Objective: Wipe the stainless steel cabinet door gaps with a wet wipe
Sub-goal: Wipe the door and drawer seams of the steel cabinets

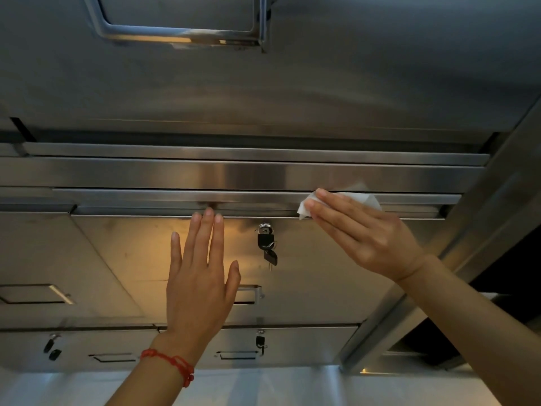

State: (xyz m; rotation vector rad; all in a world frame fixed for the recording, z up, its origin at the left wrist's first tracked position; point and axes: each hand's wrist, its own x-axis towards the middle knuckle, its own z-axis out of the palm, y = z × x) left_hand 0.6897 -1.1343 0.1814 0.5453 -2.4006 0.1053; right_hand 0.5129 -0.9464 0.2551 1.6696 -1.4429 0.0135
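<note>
From the head camera, looking up at a bank of stainless steel cabinets, the right hand (360, 232) presses a white wet wipe (339, 200) with straight, closed-together fingers into the horizontal gap (175, 197) running along the top edge of a cabinet door (307, 273); flat fingers spread the pressure and push the wipe into the channel. The left hand (202, 273) lies open on the same door, fingers straight and slightly fanned, tips just under the top edge, probably to steady the door against the push. A lock with keys (267, 244) hangs between the two hands, below the gap, so it should not snag a sideways stroke. The channel runs free leftward past the left fingertips; to the right it ends near a slanting steel frame post (483, 230), leaving little room there.
</note>
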